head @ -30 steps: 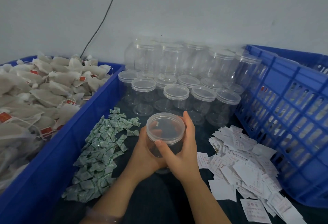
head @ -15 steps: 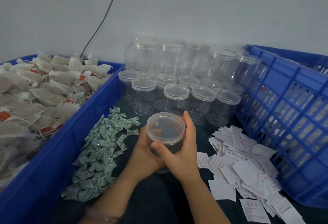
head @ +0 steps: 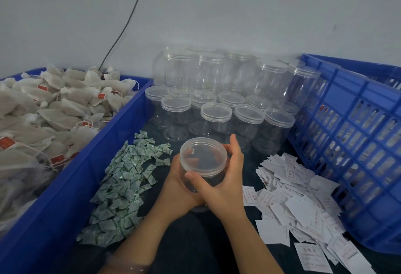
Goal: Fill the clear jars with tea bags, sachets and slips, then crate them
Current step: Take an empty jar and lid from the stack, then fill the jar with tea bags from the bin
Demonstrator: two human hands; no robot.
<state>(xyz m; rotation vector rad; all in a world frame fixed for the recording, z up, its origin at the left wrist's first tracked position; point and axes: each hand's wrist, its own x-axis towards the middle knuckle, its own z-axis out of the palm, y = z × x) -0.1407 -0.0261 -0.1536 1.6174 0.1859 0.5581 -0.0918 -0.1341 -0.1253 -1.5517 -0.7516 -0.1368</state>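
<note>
clear jar (head: 203, 160), lid on, unlabelled, between left hand (head: 176, 187) and right hand (head: 225, 178)

Two hands, the left hand (head: 175, 189) and the right hand (head: 225, 178), share one clear jar (head: 203, 165). Behind it stands a group of lidded empty jars (head: 216, 117): about a dozen in the lower tier and at least five taller stacked ones at the back; the exact total cannot be told. Two blue containers: one bin (head: 71, 178) heaped with dozens of tea bags (head: 54, 108), and one slotted crate (head: 355, 139). One pile of green sachets (head: 123, 187) and one pile of white slips (head: 297, 204), each too many to count. One dark cable (head: 128, 21).
</note>
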